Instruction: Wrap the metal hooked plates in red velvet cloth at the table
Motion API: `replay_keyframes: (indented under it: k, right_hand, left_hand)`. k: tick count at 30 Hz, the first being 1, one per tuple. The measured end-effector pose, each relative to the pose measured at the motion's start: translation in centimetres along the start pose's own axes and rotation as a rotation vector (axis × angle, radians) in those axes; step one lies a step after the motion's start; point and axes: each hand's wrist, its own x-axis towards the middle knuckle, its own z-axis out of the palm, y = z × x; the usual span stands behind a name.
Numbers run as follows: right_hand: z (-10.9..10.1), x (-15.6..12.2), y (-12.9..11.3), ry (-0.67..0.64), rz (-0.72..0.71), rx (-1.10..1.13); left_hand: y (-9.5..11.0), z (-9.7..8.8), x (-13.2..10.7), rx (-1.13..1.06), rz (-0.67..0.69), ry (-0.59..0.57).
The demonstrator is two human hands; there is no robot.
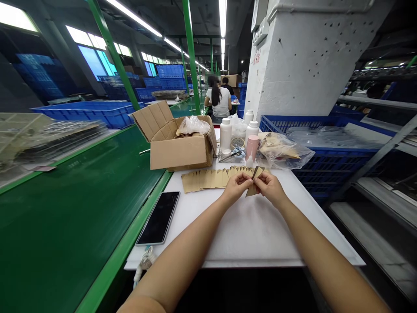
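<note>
Head view: tan card [250, 191] half hidden by hands [237, 187]

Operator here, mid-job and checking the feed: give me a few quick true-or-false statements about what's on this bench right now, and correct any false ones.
1. The left hand and right hand both pinch one small tan kraft-paper piece. True.
2. The black rectangular smartphone lies right of the hands. False: it lies left of them, on the white tabletop.
3. The open brown cardboard box holds crumpled clear plastic. True.
4. The overlapping row of tan kraft-paper pieces lies on the green conveyor belt. False: it lies on the white tabletop.
</note>
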Motion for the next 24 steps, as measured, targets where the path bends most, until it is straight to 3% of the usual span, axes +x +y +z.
replay_keyframes:
  k: [6,10,16,20,24]
  right_hand:
    - [0.2,0.0,0.1,-0.009,0.036,0.020]
    - [-0.2,0.5,0.3,0.078,0.129,0.158]
    - [-3.5,1.9,1.2,0.441,0.107,0.189]
    - [-7.1,3.0,1.8,0.703,0.014,0.114]
    - [-11.2,3.5,0.7,0.930,-0.111,-0.021]
  left_hand:
    - [0.3,0.2,0.1,-0.051,-0.120,0.119]
    - [0.3,0.1,0.2,-0.134,-0.147,0.181]
    - [0.1,-0.6,0.9,-0.256,-0.120,0.371]
    - [0.5,-1.4,1.2,-0.299,-0.081,0.450]
    - [1.1,-2.2,1.6,-0.333,-0.060,0.492]
